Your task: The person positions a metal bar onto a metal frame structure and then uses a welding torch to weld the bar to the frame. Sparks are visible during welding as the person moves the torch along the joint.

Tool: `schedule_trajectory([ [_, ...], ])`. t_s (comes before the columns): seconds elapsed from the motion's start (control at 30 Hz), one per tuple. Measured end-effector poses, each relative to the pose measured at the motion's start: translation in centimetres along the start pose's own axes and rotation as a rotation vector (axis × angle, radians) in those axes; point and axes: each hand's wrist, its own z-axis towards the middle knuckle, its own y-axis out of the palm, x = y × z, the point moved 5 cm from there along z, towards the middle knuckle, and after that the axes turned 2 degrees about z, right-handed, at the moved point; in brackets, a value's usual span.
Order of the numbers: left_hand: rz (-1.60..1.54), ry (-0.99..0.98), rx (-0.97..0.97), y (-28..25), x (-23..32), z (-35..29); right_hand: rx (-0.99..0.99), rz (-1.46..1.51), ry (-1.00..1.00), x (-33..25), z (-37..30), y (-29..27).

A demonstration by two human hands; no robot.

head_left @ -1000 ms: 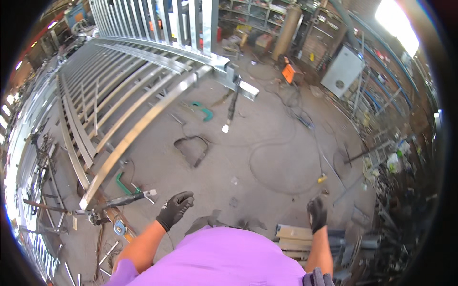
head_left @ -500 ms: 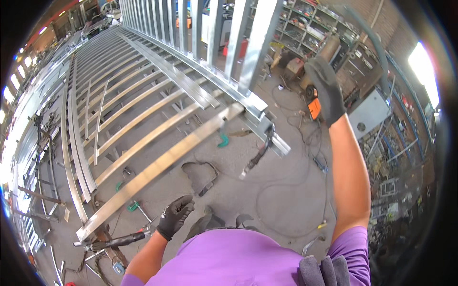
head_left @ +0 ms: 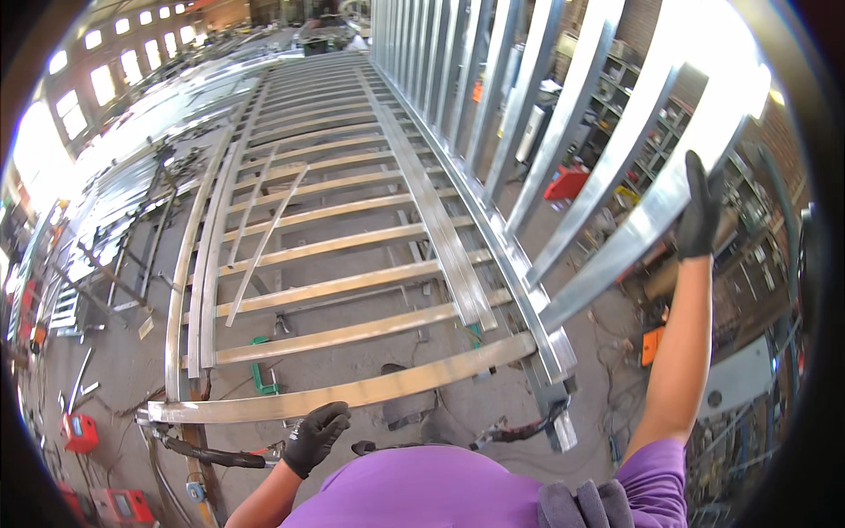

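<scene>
My right hand (head_left: 701,209), in a dark work glove, is raised at the right with its fingers stretched out along the nearest upright bar (head_left: 647,211) of a standing metal frame. It appears to rest against the bar. My left hand (head_left: 315,437), gloved the same way, is low beside my body, fingers loosely curled together and nothing visible in them. It is close to the near crossbar (head_left: 378,385) of a long, ladder-like metal frame lying flat. The standing frame rises from the lying frame's right side, along a long rail (head_left: 515,264).
A green clamp (head_left: 262,365) is near the front crossbar. Black welding torches or cable handles lie at the left (head_left: 211,451) and right (head_left: 524,431) corners. Red machines (head_left: 81,432) stand at lower left. An orange box (head_left: 651,345) and shelves (head_left: 620,79) are at the right.
The view has turned, and the standing frame now appears farther right. My right hand, apart from the frame before, has come to its nearest upright bar. My left hand remains low and curled.
</scene>
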Motion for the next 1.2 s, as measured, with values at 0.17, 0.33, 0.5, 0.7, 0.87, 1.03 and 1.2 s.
schedule_trajectory([
  [0.17, 0.240, 0.008, 0.108, -0.3, 2.8, 2.5, 0.050, -0.132, -0.113, 1.6, -1.0, -0.9],
  [0.33, 0.212, 0.016, 0.105, 0.3, 3.9, 6.3, 0.101, -0.143, -0.102, 0.6, -2.3, 0.8],
  [0.5, 0.395, 0.122, -0.049, 1.2, 3.5, 10.0, 0.109, -0.187, -0.069, 2.8, -1.3, -1.7],
  [0.7, 0.438, 0.307, -0.253, 5.0, 5.6, 13.4, 0.110, -0.252, -0.090, 3.1, -1.1, -2.7],
  [0.87, 0.520, 0.476, -0.479, 10.1, 6.3, 16.5, 0.133, -0.216, -0.020, 3.1, -1.0, -2.4],
  [1.03, 0.475, 0.471, -0.676, 16.8, 10.7, 19.6, 0.093, -0.246, -0.064, 2.3, -1.2, -2.1],
  [1.2, 0.420, 0.442, -0.779, 22.6, 12.3, 22.8, 0.109, -0.224, -0.062, 1.6, -2.4, -0.2],
])
